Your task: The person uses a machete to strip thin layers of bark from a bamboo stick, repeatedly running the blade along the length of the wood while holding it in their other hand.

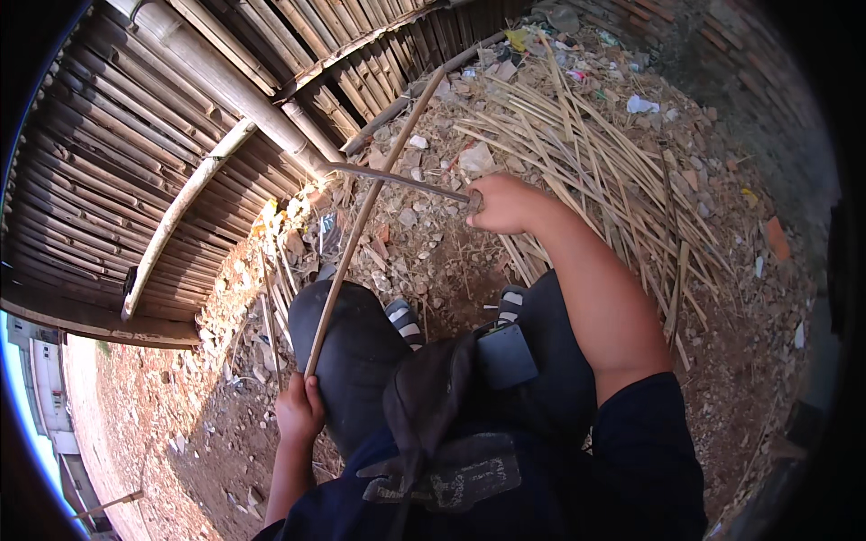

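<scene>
Your left grip (pixel 299 412) holds a stick (pixel 360 224), right grip (pixel 502 204) a blade (pixel 415 183); wall (pixel 99 180) ahead-left, stick pile (pixel 606 185) ahead-right, open rubble (pixel 417 243) between.

Pale strips (pixel 622 194) and stones (pixel 475 158) lie on dirt ground (pixel 722 379).

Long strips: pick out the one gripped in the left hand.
It is the single strip slanting up from the left hand, across the thin dark tool in the right hand; the piled strips lie loose on the ground.

Head-worn fisheye, facing down, tipped slightly forward; close above the knees (pixel 368 332)
</scene>
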A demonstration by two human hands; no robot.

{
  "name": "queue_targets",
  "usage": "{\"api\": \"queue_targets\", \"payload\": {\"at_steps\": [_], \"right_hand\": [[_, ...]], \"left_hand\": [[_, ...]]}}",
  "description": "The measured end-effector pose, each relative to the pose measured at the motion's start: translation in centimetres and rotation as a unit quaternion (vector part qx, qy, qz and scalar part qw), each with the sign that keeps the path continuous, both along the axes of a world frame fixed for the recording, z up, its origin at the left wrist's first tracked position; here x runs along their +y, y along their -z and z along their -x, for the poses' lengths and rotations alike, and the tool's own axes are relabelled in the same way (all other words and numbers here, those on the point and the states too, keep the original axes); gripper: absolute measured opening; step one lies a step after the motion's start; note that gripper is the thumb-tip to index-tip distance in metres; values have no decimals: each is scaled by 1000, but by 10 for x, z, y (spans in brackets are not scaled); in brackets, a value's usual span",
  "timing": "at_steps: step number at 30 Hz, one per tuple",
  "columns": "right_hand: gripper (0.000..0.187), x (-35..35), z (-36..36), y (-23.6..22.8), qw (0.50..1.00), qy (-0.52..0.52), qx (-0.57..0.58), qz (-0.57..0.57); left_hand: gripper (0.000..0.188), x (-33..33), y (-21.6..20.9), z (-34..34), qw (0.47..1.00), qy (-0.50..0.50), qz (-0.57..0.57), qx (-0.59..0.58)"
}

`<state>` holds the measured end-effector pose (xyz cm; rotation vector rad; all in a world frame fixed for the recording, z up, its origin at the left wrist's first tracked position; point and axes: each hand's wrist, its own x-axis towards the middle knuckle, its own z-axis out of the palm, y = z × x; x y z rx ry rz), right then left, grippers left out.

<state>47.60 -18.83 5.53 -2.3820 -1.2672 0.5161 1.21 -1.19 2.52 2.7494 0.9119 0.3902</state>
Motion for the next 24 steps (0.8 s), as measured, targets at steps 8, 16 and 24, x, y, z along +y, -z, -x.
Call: {"api": "queue_targets", "payload": {"at_steps": [8, 16, 24], "right_hand": [[41, -5, -22, -6, 994, -35, 58, 89], [37, 5, 13, -14, 999, -16, 9, 42], [42, -3, -22, -11, 994, -34, 43, 91]], "left_hand": [[28, 6, 2, 1, 1000, -11, 19, 13], [29, 4, 1, 1, 1000, -14, 17, 20], [28, 6, 3, 1, 1000, -14, 1, 21]]}}
